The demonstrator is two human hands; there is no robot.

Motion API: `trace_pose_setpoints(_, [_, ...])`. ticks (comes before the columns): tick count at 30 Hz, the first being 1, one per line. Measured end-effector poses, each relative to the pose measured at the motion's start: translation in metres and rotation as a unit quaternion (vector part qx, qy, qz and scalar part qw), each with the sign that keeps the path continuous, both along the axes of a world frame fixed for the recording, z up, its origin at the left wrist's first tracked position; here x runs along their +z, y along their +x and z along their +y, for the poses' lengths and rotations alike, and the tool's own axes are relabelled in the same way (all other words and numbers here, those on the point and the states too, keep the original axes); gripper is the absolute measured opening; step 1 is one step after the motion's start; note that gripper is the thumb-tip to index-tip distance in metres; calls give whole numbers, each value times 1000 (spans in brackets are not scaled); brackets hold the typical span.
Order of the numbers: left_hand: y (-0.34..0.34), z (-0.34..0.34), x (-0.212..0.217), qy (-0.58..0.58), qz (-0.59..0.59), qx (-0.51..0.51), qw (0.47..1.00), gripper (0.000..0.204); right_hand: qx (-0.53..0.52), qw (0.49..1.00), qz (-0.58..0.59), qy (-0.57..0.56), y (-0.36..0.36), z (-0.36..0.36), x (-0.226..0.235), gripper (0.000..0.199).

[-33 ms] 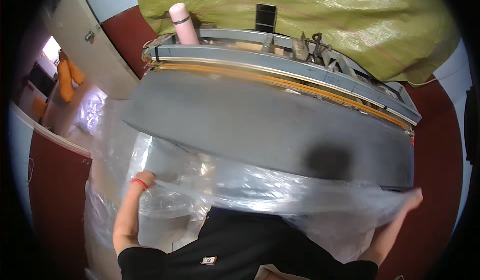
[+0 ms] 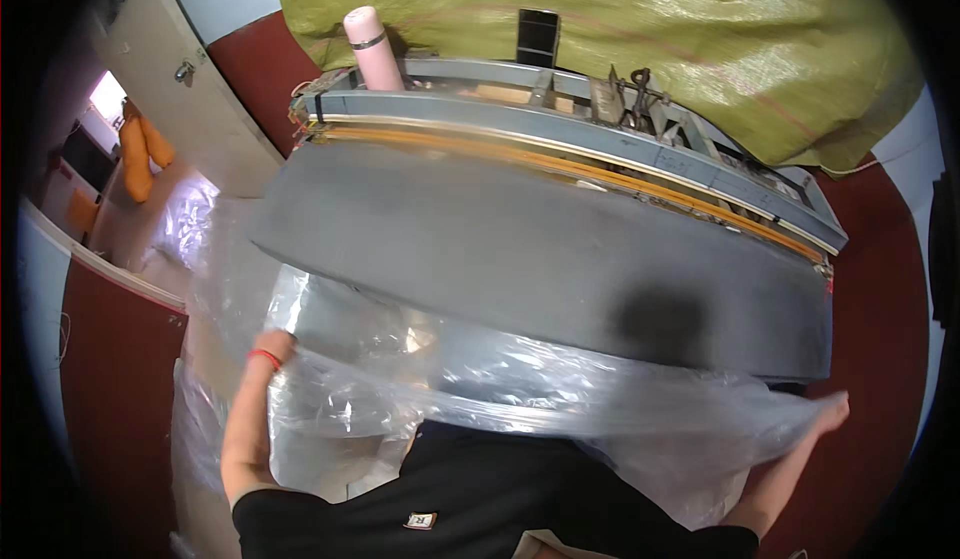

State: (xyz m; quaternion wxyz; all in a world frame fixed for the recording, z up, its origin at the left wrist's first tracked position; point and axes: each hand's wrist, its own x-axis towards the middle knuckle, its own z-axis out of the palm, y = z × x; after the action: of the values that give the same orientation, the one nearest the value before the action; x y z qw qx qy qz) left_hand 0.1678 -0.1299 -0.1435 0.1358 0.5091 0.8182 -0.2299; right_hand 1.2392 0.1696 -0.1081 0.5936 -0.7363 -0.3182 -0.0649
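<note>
Both hands are spread wide apart and hold one clear plastic sheet point(image 2: 520, 399) stretched between them; the left hand point(image 2: 272, 347) sits at the near left with a red band point(image 2: 264, 358) on its wrist, fingers buried in bunched plastic, so its grip seems closed on the film though the fingers themselves are hidden; the right hand point(image 2: 832, 411) reaches out at the near right, pinching the sheet's far corner, fingers blurred but apparently closed on it; the sheet's long axis runs left to right, across the person's chest, and it lies just near of the grey panel point(image 2: 520, 249), draping against that panel's near edge; the panel's own long axis runs the same way, left to right, so sheet and panel lie parallel, the panel straight ahead and far of both hands; neither hand is clearly nearer to it; beyond the panel stands a metal frame point(image 2: 600, 129) with an orange strip, a pink bottle point(image 2: 370, 47) at its far left, and a green tarp point(image 2: 640, 29) behind
</note>
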Motion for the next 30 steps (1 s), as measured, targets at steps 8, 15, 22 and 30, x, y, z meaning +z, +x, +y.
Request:
trace_pose_setpoints(8, [-81, 148, 269, 661, 368, -90, 648, 17, -8, 992, -71, -102, 44, 25, -12, 46])
trace_pose_setpoints(15, [-64, 228, 107, 429, 50, -84, 898, 55, -25, 976, -119, -180, -43, 104, -10, 47])
trace_pose_setpoints(22, [-82, 237, 51, 316, 18, 193, 929, 63, -51, 897, -229, -375, -94, 115, 14, 40])
trace_pose_setpoints(30, [-59, 277, 81, 417, -45, 28, 907, 51, -70, 904, -202, -370, -97, 103, 24, 41])
